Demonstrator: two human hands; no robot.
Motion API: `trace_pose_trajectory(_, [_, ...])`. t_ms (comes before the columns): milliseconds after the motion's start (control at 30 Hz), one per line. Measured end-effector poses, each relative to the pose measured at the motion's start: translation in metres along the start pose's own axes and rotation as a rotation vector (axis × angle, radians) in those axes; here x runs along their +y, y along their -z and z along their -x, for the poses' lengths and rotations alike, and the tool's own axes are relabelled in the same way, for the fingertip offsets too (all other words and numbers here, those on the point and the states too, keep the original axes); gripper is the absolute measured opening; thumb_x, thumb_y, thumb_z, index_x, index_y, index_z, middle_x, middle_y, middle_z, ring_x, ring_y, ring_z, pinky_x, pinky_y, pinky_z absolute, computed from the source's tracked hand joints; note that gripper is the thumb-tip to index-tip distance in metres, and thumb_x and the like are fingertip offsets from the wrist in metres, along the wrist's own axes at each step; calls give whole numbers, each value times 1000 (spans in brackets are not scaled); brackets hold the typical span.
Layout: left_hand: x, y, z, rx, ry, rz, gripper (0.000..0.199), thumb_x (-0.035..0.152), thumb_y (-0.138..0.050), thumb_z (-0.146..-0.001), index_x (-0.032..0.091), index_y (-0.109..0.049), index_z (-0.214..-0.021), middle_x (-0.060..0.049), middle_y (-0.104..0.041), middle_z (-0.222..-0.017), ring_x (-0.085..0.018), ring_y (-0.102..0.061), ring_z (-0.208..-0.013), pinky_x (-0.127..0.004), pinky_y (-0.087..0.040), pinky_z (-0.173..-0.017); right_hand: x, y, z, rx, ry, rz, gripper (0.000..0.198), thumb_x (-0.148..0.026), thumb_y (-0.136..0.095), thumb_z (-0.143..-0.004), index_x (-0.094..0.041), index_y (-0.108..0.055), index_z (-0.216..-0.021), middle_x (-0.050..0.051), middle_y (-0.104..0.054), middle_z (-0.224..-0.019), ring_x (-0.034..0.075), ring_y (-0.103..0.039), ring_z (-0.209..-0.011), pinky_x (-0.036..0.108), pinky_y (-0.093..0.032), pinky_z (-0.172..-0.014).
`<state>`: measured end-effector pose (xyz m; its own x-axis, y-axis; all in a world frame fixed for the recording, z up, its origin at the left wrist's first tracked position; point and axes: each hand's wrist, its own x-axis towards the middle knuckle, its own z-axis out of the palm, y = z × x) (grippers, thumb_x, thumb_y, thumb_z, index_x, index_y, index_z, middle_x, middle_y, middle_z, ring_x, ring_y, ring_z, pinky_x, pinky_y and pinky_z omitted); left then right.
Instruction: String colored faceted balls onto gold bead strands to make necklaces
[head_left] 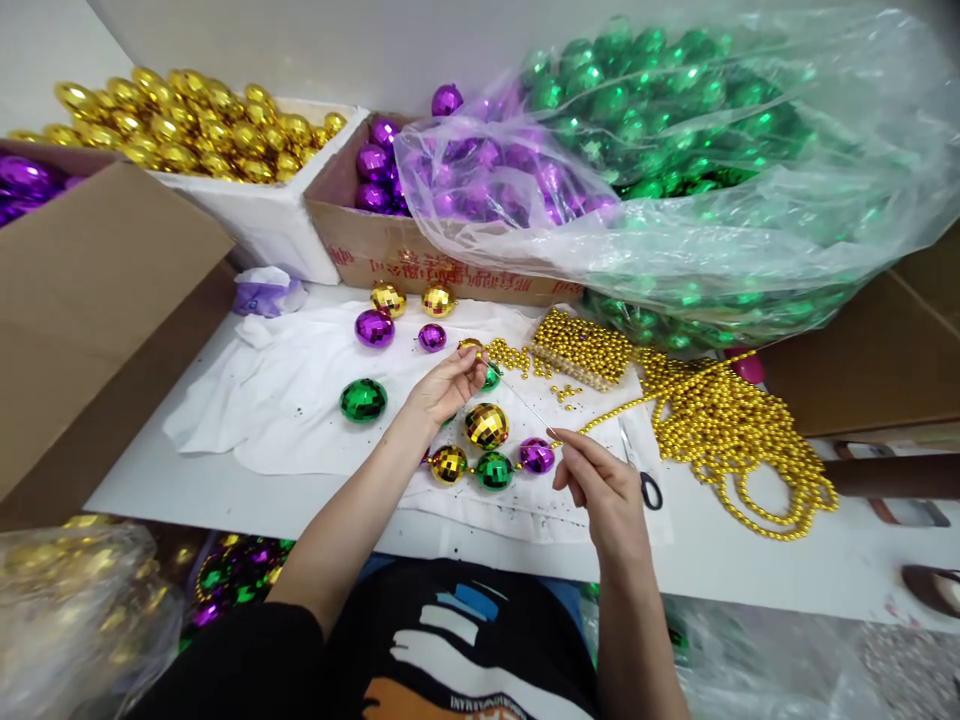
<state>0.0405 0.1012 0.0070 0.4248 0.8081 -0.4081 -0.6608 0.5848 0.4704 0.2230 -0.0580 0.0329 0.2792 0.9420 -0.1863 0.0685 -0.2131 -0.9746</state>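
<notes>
Black cloth of the person's printed shirt (450, 650) fills the foreground at the bottom. At the left edge, a clear bag (82, 600) with gold shapes inside sits low, and above it stands a brown cardboard box (97, 300) with purple balls (26, 180) showing over its edge. Next comes a white box (277, 235) heaped with gold balls (180, 120). On the worktop (772, 580) a white cloth (277, 425) is spread, carrying a loose green ball (363, 400) and, farther back, two purple balls and two gold ones.

The left hand (450, 383) reaches over the cloth, its fingers pinched together on a thin pale thread (521, 398). This thread slants down, taut, to the right hand (604, 485), whose thumb and forefinger also nip it. Below and between the hands lie a row of gold, green and purple balls (494, 471), with small beads between them, and a larger gold ball (487, 426) just behind.

Behind, a carton (450, 262) with red lettering holds purple balls, partly under a clear plastic bag (750, 245) of green ones. Right of the cloth's middle sit a block of gold beads (581, 348), scissors (651, 490) beside the right hand, then piled gold bead strings (742, 440).
</notes>
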Motion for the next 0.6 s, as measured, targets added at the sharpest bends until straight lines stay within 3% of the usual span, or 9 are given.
trace_pose_trajectory(300, [-2,5,2,27,13,-21,10,9,-56,-91,13,-63,-85,-2,-65,-77,-5,-58,-60,-12,-48,-55,5,3,-1,11,-17,11,34,-41,-63,-86,-18,-75,-109,-2,-57,-55,8,-34,-46,23,-25,-44])
trace_pose_trajectory(600, [-2,14,6,-7,-63,-102,3,11,-64,-86,13,-64,-85,-2,-67,-76,-6,-60,-59,-15,-49,-54,8,-3,-3,-2,-16,13,36,-41,-63,-85,-16,-74,-108,-2,-55,-54,8,-33,-46,24,-23,-44])
